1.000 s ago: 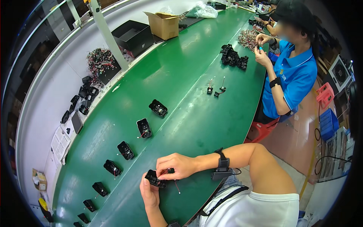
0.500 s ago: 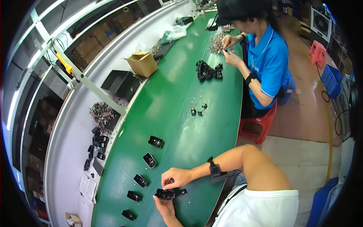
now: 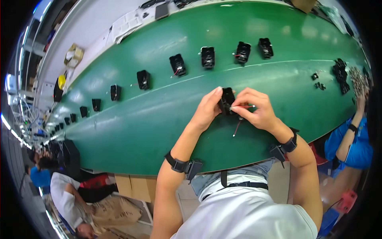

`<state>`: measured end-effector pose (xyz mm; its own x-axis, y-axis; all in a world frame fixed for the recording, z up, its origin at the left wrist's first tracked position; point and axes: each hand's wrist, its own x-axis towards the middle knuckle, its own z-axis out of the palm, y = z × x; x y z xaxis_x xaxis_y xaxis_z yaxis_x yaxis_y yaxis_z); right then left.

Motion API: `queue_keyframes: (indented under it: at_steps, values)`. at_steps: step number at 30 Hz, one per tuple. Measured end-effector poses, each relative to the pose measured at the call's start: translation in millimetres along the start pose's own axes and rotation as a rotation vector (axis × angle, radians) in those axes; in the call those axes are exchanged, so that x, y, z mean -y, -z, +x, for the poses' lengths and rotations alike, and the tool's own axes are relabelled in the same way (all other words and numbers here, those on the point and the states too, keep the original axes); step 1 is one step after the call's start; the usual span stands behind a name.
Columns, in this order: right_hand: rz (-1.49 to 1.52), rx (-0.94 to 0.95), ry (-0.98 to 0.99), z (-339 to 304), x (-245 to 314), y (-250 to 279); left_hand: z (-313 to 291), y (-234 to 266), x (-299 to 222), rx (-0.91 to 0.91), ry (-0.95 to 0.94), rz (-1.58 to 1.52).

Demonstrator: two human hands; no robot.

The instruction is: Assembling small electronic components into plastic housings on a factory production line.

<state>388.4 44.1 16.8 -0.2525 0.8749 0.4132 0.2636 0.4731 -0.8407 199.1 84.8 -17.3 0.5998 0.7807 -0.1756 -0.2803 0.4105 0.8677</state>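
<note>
My left hand (image 3: 206, 109) and my right hand (image 3: 254, 109) meet over the green belt (image 3: 131, 119), both gripping one small black block-shaped part (image 3: 227, 99). The fingers of my right hand also pinch a thin red wire (image 3: 243, 107) at the part's right side. A second thin wire (image 3: 237, 128) hangs down below the part onto the belt. Both wrists wear black straps.
A row of several like black parts (image 3: 177, 64) runs along the belt's far side, from right to far left. A pile of black parts (image 3: 340, 71) lies at the right, by a co-worker in blue (image 3: 352, 139). More people sit at lower left (image 3: 71, 191).
The view has swung round, so the belt now runs across the picture. My two hands stay together on the black part, and my right hand now pinches a red wire.
</note>
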Motion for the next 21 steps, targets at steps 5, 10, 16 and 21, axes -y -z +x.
queue_keyframes:
  at_steps: [5,10,16,21]
  values:
    - [-0.082,-0.008,0.025,-4.8,-0.2,-6.1,-8.3,-2.8,1.8,0.019,-0.022,-0.006]
    - [-0.178,-0.008,0.046,-8.6,-0.2,-14.2,-5.7,-0.7,10.9,0.02,-0.072,0.02]
    - [-0.23,-0.023,0.002,-16.4,-5.5,-8.9,10.6,-7.9,12.3,0.051,-0.166,0.053]
    - [-0.017,-0.014,-0.168,-24.5,-10.9,-15.5,17.9,-10.6,19.1,0.022,-0.226,0.056]
